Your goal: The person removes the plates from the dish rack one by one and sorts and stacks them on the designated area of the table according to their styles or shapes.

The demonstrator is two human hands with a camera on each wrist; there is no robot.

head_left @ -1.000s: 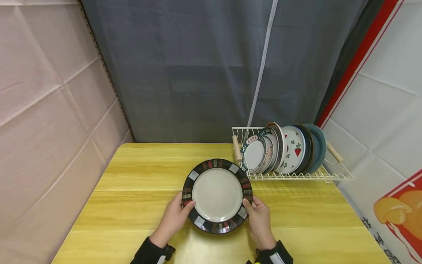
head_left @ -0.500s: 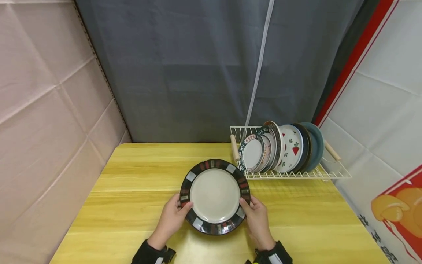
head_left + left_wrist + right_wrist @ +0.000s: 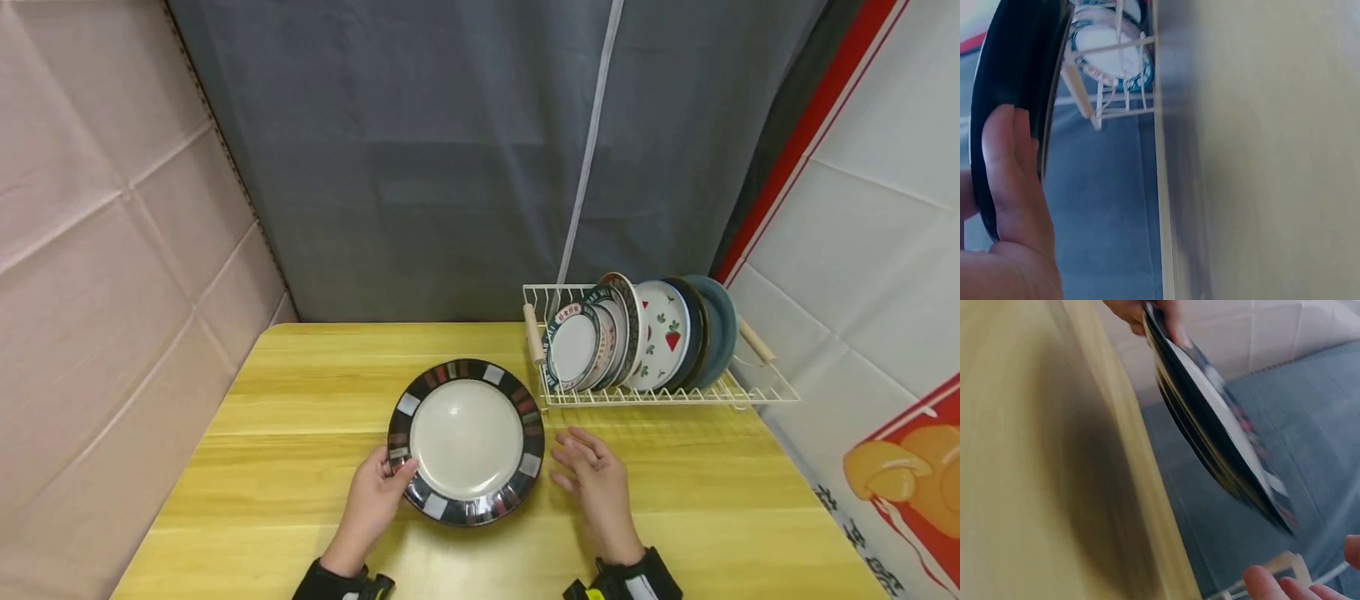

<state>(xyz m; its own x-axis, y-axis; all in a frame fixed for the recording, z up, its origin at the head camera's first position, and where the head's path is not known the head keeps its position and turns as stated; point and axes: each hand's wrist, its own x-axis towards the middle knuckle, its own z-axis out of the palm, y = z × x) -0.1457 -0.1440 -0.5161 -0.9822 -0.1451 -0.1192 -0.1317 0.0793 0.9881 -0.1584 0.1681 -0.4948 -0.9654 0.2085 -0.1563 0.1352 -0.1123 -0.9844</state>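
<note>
Front small plate [image 3: 573, 347] in rack: reddish Chinese characters on rim, too small to read reliably. Green-rimmed plate [image 3: 619, 321] behind: pale lettering, illegible. Right wall sheet [image 3: 892, 250]: black Chinese characters [image 3: 855, 537], slanted, not decipherable.

Cannot see most fingers of the left hand [image 3: 373, 496] in the head view, tucked beneath the dark-rimmed plate [image 3: 467, 442]. Can follow that plate only partway in the left wrist view, cut off at the top. Cannot tell from its blurred edge in the right wrist view whether to count one plate or a stack. Can see only fingertips [image 3: 1263, 584] of the right hand [image 3: 598, 496] there. Cannot read with certainty the tiny lettering on the front plate [image 3: 574, 348] in the rack [image 3: 675, 404].
</note>
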